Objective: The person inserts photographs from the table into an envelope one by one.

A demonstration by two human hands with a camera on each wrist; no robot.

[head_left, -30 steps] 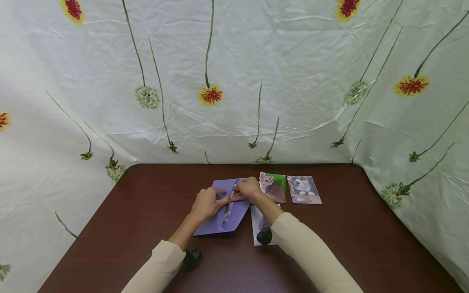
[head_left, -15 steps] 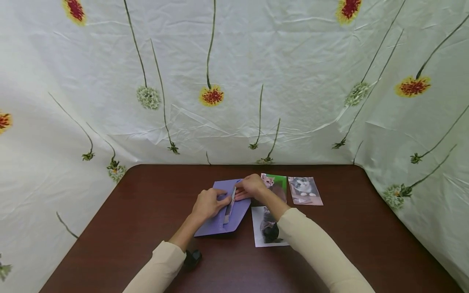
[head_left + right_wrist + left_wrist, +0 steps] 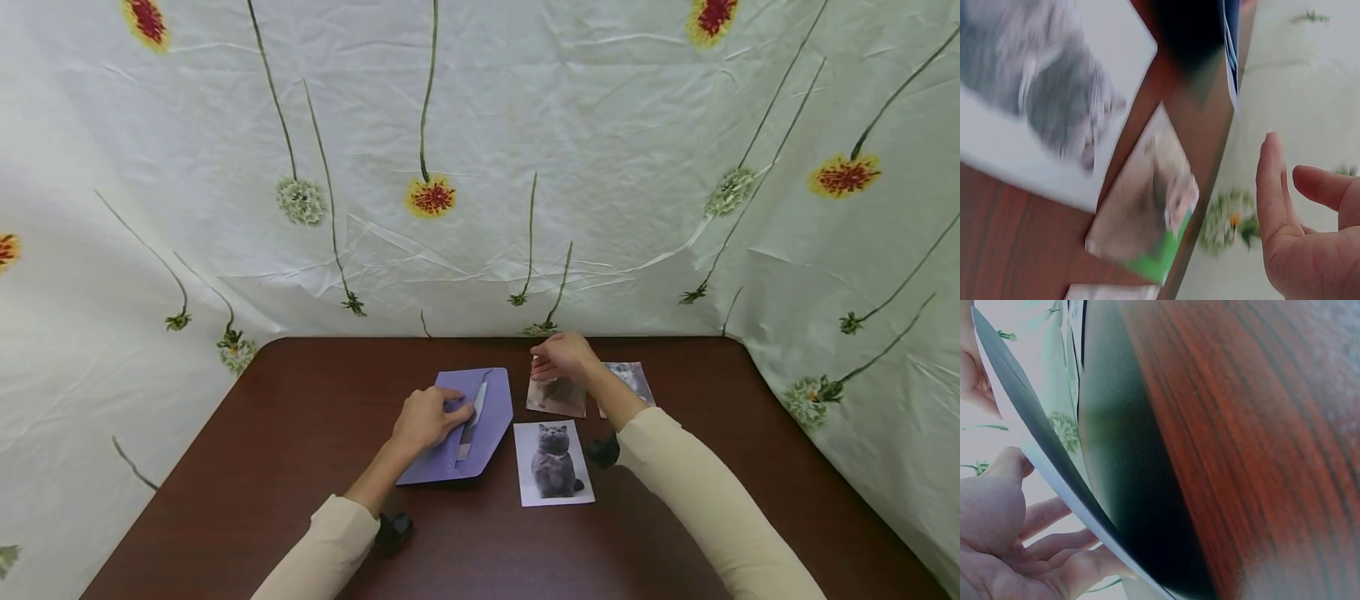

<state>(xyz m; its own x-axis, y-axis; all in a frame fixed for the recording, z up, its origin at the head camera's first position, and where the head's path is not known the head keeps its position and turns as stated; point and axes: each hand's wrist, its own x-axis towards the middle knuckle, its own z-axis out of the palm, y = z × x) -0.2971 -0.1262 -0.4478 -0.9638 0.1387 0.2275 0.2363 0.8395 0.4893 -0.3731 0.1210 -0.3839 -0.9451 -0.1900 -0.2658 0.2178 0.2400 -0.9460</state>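
A lavender envelope lies flap to the right on the table, and a photo print shows in its mouth. My left hand rests on the envelope's face, thumb at the mouth's edge; in the left wrist view the fingers lie along the raised sheet. My right hand hovers over a photo of a tan cat and covers its upper part. Its fingers are fairly straight with nothing between them in the right wrist view. Nearer lies a photo of a grey cat.
A kitten photo lies behind the right forearm. The dark red-brown table ends at a hanging white floral cloth. Black wrist cameras sit under both forearms.
My right hand has left the envelope and moved right and away, over the tan cat photo. The grey cat photo is now uncovered. The left hand has stayed on the envelope.
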